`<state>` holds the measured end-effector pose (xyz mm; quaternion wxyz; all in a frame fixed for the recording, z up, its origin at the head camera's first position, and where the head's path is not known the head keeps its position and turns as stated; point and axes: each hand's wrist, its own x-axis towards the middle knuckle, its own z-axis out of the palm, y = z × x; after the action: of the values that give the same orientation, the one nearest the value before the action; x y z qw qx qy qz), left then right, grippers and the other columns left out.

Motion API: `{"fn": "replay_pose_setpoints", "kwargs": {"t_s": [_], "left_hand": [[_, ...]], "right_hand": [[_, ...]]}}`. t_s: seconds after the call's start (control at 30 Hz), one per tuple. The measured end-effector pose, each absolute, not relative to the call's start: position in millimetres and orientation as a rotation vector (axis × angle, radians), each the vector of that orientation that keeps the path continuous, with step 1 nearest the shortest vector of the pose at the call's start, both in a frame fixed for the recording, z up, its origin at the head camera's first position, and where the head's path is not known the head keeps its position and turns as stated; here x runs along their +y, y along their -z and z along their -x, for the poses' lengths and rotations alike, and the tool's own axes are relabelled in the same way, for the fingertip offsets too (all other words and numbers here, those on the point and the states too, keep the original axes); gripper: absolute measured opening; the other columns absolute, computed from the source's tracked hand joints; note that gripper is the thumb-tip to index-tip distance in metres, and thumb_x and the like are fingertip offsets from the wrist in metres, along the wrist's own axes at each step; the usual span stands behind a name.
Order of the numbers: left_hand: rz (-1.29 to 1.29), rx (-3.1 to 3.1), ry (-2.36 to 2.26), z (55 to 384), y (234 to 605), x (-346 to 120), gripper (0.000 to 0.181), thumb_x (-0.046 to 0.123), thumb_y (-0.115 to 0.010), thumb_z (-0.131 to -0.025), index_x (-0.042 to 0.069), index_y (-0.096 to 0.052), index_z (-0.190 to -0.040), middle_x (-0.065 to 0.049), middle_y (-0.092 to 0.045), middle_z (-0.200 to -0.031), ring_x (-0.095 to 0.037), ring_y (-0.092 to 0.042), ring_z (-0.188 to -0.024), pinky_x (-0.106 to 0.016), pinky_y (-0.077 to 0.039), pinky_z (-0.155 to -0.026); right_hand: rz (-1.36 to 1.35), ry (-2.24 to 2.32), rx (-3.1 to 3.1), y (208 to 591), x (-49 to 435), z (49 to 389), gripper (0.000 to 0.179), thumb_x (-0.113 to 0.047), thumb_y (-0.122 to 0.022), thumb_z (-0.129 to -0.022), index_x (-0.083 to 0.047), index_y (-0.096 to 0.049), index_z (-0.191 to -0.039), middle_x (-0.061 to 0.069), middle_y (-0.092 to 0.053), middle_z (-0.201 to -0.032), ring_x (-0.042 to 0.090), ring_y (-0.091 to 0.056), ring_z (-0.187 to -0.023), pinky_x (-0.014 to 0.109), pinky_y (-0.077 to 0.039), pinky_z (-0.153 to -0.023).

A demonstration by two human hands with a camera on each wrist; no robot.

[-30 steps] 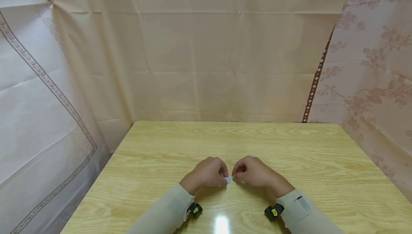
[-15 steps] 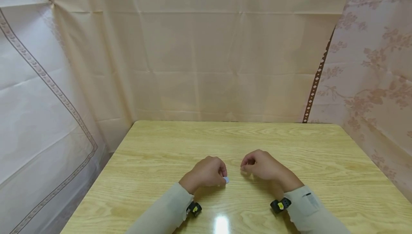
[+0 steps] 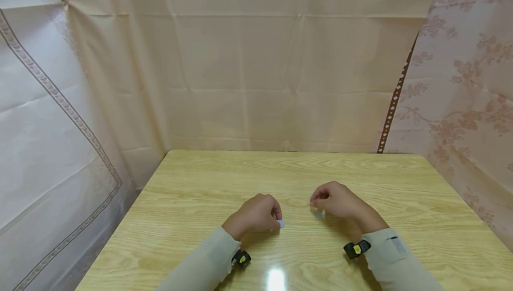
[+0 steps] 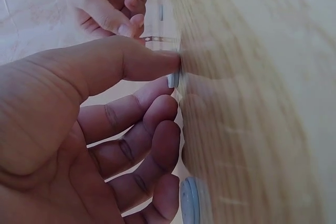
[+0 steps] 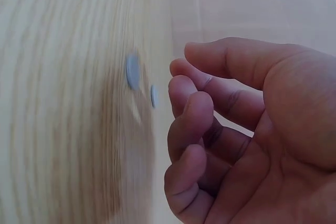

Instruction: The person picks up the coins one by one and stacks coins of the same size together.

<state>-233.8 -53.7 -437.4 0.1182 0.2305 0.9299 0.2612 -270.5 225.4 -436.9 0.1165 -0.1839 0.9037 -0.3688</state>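
My left hand pinches a small pale blue-grey disc between thumb and forefinger, low at the wooden table. The left wrist view shows this disc under the thumb tip, and a second disc with a raised rim by the little finger. To the right, my right hand hovers with its fingers loosely bent and nothing visible between them. A blurred disc is just below its fingertips. In the right wrist view that disc stands apart from the fingers, with a smaller-looking disc beyond it.
The wood-grain table reaches back to a beige cloth. Patterned cloths hang at the left and right. A dark wrist camera sits at the right sleeve; another camera is at the left.
My right hand has moved right and away from the left hand, lifting a little. A blurred disc has come into view below it. The left hand stays nearly still, holding its disc.
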Motion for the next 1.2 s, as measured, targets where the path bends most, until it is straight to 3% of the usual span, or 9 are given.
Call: {"fn": "replay_pose_setpoints", "kwargs": {"t_s": [0.13, 0.17, 0.27, 0.37, 0.4, 0.6, 0.77, 1.0, 1.2], "left_hand": [[-0.663, 2.704, -0.772, 234, 436, -54, 0.018, 0.016, -0.085, -0.082, 0.024, -0.071, -0.077, 0.013, -0.066, -0.071, -0.006, -0.058, -0.064, -0.028, -0.051, -0.069], [-0.666, 2.706, -0.770, 234, 436, -54, 0.018, 0.016, -0.086, -0.082, 0.024, -0.071, -0.077, 0.014, -0.066, -0.071, -0.006, -0.058, -0.064, -0.030, -0.054, -0.078], [-0.677, 2.692, -0.785, 234, 436, -55, 0.017, 0.015, -0.085, -0.082, 0.023, -0.071, -0.077, 0.013, -0.066, -0.071, -0.006, -0.058, -0.064, -0.032, -0.056, -0.079], [-0.682, 2.671, -0.807, 234, 436, -55, 0.016, 0.016, -0.084, -0.084, 0.023, -0.071, -0.078, 0.012, -0.066, -0.072, -0.007, -0.058, -0.064, -0.029, -0.055, -0.075], [-0.682, 2.659, -0.818, 234, 436, -55, 0.015, 0.016, -0.083, -0.085, 0.022, -0.071, -0.078, 0.012, -0.066, -0.072, -0.007, -0.058, -0.064, -0.027, -0.052, -0.067], [-0.682, 2.636, -0.859, 235, 436, -56, 0.016, 0.016, -0.073, -0.093, 0.020, -0.072, -0.077, 0.010, -0.062, -0.066, -0.006, -0.049, -0.057, -0.023, -0.044, -0.060], [-0.678, 2.657, -0.861, 238, 436, -58, 0.020, 0.011, -0.064, -0.095, 0.018, -0.074, -0.078, 0.009, -0.060, -0.063, -0.007, -0.042, -0.052, -0.023, -0.038, -0.056], [-0.631, 2.698, -0.837, 244, 437, -62, 0.015, 0.010, -0.068, -0.094, 0.018, -0.077, -0.085, 0.012, -0.067, -0.079, -0.008, -0.056, -0.067, -0.025, -0.049, -0.064], [-0.583, 2.703, -0.842, 244, 436, -63, 0.012, 0.012, -0.073, -0.092, 0.019, -0.076, -0.083, 0.010, -0.067, -0.078, -0.010, -0.059, -0.071, -0.027, -0.050, -0.063]], "right_hand": [[0.504, 1.102, 2.622, 438, 234, 274, 0.010, -0.016, -0.069, -0.098, -0.010, -0.077, -0.101, 0.002, -0.071, -0.093, 0.017, -0.056, -0.076, 0.030, -0.048, -0.061], [0.500, 1.107, 2.618, 438, 236, 275, 0.011, -0.016, -0.069, -0.098, -0.009, -0.077, -0.101, 0.002, -0.071, -0.093, 0.017, -0.056, -0.076, 0.030, -0.048, -0.061], [0.487, 1.117, 2.623, 438, 242, 277, 0.011, -0.014, -0.068, -0.098, -0.008, -0.077, -0.102, 0.003, -0.071, -0.093, 0.017, -0.055, -0.075, 0.030, -0.046, -0.061], [0.489, 1.123, 2.624, 438, 246, 279, 0.010, -0.012, -0.069, -0.096, -0.007, -0.077, -0.101, 0.003, -0.071, -0.091, 0.018, -0.055, -0.074, 0.030, -0.046, -0.061], [0.492, 1.126, 2.618, 438, 246, 279, 0.010, -0.012, -0.069, -0.096, -0.007, -0.077, -0.100, 0.003, -0.071, -0.090, 0.018, -0.055, -0.074, 0.030, -0.046, -0.061], [0.536, 1.152, 2.531, 440, 247, 279, 0.007, -0.006, -0.072, -0.092, -0.005, -0.075, -0.098, 0.005, -0.073, -0.090, 0.019, -0.054, -0.076, 0.030, -0.046, -0.063], [0.515, 1.147, 2.498, 441, 246, 278, 0.016, -0.014, -0.084, -0.086, -0.006, -0.075, -0.097, 0.004, -0.069, -0.085, 0.018, -0.053, -0.074, 0.030, -0.047, -0.062], [0.515, 1.145, 2.450, 442, 245, 277, 0.022, -0.012, -0.088, -0.081, -0.007, -0.075, -0.098, 0.003, -0.061, -0.076, 0.017, -0.051, -0.069, 0.029, -0.043, -0.059], [0.514, 1.131, 2.445, 444, 244, 277, 0.021, -0.007, -0.088, -0.079, -0.009, -0.076, -0.096, 0.002, -0.061, -0.074, 0.017, -0.053, -0.069, 0.031, -0.046, -0.061]]}}
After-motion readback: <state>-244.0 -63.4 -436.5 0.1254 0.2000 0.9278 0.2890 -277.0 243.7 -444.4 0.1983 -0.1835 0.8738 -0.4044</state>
